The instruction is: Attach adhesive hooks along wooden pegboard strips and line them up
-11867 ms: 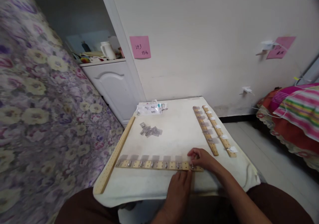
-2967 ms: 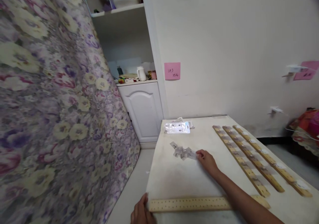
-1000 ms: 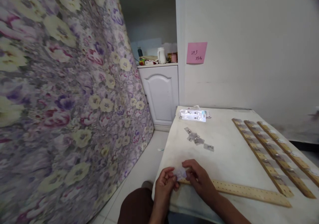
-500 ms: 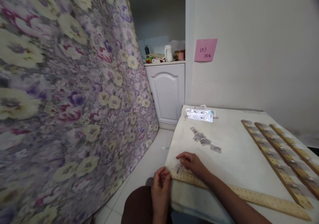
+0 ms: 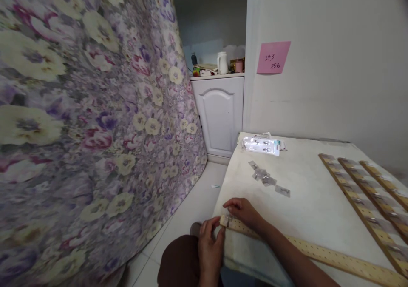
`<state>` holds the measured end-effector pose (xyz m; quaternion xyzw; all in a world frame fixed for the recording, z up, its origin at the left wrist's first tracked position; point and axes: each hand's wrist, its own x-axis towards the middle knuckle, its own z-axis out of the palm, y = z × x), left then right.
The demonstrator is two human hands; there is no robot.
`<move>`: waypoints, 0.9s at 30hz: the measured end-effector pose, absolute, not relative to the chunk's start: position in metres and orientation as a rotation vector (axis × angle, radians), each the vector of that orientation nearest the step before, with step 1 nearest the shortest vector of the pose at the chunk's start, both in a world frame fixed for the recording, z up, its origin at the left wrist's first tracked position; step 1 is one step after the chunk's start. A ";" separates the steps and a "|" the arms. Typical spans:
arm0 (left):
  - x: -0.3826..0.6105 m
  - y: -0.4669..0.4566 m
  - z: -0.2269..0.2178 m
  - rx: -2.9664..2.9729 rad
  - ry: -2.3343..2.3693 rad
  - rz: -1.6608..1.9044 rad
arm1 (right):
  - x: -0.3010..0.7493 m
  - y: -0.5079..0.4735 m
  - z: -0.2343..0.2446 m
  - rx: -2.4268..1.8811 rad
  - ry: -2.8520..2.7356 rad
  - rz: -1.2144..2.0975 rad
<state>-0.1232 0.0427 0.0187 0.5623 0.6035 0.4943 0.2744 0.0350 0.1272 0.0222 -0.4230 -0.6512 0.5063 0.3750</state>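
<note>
A long pale wooden strip with rows of small holes [image 5: 312, 249] lies along the table's near edge. My left hand [image 5: 210, 244] is at its left end, fingertips and thumb closed about the end. On that end sits a small clear plastic piece with a metal hook [image 5: 227, 221]. Just above it is my right hand [image 5: 245, 211], index finger stretched to the left and the other fingers bent; I see nothing held in it. Farther back on the table lie several more clear hook pieces [image 5: 263, 175], overlapping, with a single hook piece [image 5: 282, 191] to their right.
A blister pack of hooks [image 5: 260, 146] lies at the table's back left. Several wooden strips fitted with clear pieces [image 5: 360, 202] lie on the right. A floral curtain [image 5: 105, 121] hangs at left, a white cabinet [image 5: 221, 115] stands behind, and a pink note [image 5: 273, 57] is on the wall.
My left hand has moved up to the strip's end and closed about it. The hook piece now rests on the strip, and my right hand has shifted slightly off it. The view has turned slightly.
</note>
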 end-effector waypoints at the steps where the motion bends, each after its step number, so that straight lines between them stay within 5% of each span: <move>1: -0.123 0.043 0.019 1.530 1.632 1.321 | 0.035 0.127 0.022 -1.086 -1.675 1.289; 27: -0.122 0.046 0.024 1.590 1.582 1.370 | 0.030 0.128 0.012 -1.157 -1.743 1.179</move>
